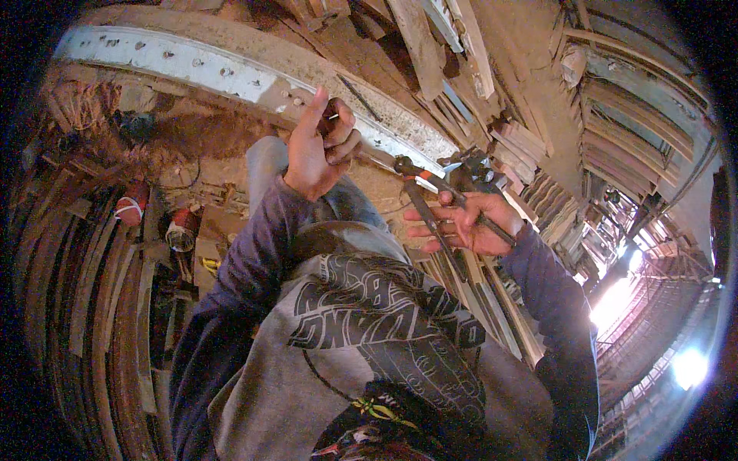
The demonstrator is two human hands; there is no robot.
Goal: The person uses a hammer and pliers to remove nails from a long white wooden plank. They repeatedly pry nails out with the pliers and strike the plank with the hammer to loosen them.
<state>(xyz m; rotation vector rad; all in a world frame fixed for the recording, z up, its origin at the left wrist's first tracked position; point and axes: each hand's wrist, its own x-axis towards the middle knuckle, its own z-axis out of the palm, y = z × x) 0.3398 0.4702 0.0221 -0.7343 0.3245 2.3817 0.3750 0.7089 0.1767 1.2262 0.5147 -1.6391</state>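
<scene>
My right hand (pixel 484 223) holds a pair of pincers (pixel 438 183) with long dark handles and an orange mark near the pivot. One handle lies across the palm by the thumb; the other passes over the spread fingers. The pincers' head points left, toward my left hand (pixel 327 146). That hand is raised with its thumb up and its fingers curled in. A small glint shows between thumb and fingers, too small to name. A thin brownish strip shows between the left hand and the pincers' head; whether either touches it, I cannot tell.
A long pale beam (pixel 207 67) with a row of holes crosses behind my hands, a thin dark rod (pixel 359 97) lying along it. Wooden planks (pixel 100 307) stand stacked at left, near a red can (pixel 183 230). More timber (pixel 638 115) is piled at far right.
</scene>
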